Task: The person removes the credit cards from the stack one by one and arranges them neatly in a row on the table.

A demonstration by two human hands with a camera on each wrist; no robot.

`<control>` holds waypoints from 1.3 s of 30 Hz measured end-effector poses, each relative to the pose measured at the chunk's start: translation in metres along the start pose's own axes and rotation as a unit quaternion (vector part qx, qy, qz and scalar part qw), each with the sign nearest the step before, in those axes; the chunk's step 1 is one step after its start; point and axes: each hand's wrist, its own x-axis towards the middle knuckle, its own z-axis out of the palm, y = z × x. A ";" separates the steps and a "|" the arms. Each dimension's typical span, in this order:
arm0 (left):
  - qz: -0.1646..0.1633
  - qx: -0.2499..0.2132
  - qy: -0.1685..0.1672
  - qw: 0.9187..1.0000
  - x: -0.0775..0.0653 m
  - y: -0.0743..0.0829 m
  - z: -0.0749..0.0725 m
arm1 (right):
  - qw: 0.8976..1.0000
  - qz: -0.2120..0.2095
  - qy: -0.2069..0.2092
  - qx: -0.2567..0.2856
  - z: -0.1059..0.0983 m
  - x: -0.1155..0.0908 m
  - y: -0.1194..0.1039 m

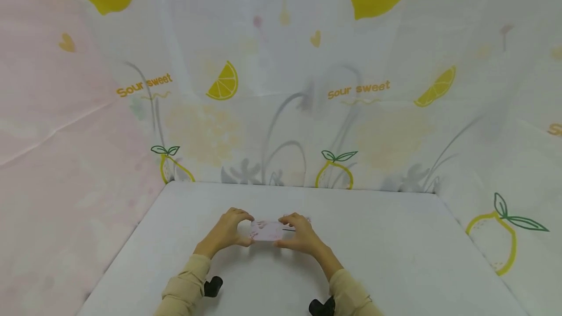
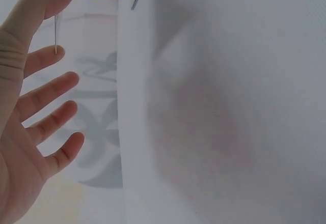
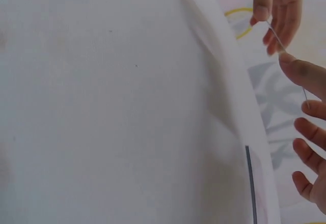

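Note:
A small pale pink card (image 1: 266,231) with a printed floral pattern is held up over the white table by both hands. My left hand (image 1: 227,230) pinches its left end between thumb and forefinger. At the right end, my right hand (image 1: 302,236) pinches it the same way. In the left wrist view the card (image 2: 56,34) shows as a thin edge, and the other fingers of the left hand (image 2: 23,155) are spread. The right wrist view also shows the card (image 3: 275,34) edge-on between both hands. Partly hidden behind the right hand lies a pale pink flat piece with a dark stripe (image 3: 251,183).
The white tabletop (image 1: 386,252) spreads around the hands. A lemon-print cloth (image 1: 281,126) hangs behind and along the sides. Black wrist-worn devices (image 1: 213,286) sit by the beige sleeves (image 1: 186,282).

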 end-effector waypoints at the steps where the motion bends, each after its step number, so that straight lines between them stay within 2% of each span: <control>1: 0.000 0.002 0.002 1.000 -0.003 -0.002 -0.001 | 1.000 -0.003 0.000 0.003 0.003 0.000 -0.001; 5: -0.006 -0.003 0.003 1.000 -0.012 -0.007 -0.005 | 1.000 -0.002 0.001 -0.005 0.014 0.002 -0.006; 10: -0.038 -0.006 -0.017 0.999 -0.019 -0.013 -0.012 | 0.999 0.000 0.003 -0.039 0.026 0.006 -0.012; 14: -0.059 0.001 -0.030 0.998 -0.024 -0.019 -0.018 | 0.999 -0.003 -0.001 -0.045 0.035 0.010 -0.018; 19: -0.074 0.011 -0.033 0.997 -0.031 -0.026 -0.024 | 0.999 -0.021 0.013 -0.045 0.048 0.016 -0.023; 23: -0.083 0.015 -0.033 0.996 -0.039 -0.031 -0.027 | 0.995 -0.066 0.038 -0.056 0.061 0.019 -0.022; 26: -0.097 0.014 -0.035 0.995 -0.045 -0.034 -0.029 | 0.994 -0.076 0.045 -0.067 0.069 0.021 -0.024; 30: -0.124 0.012 -0.051 0.991 -0.052 -0.038 -0.029 | 0.996 -0.021 0.017 -0.082 0.077 0.024 -0.030; 33: -0.136 0.013 -0.059 0.989 -0.058 -0.040 -0.027 | 0.994 0.011 -0.006 -0.106 0.084 0.026 -0.031; 39: -0.137 0.021 -0.061 0.988 -0.066 -0.042 -0.023 | 0.989 0.035 -0.033 -0.140 0.091 0.026 -0.034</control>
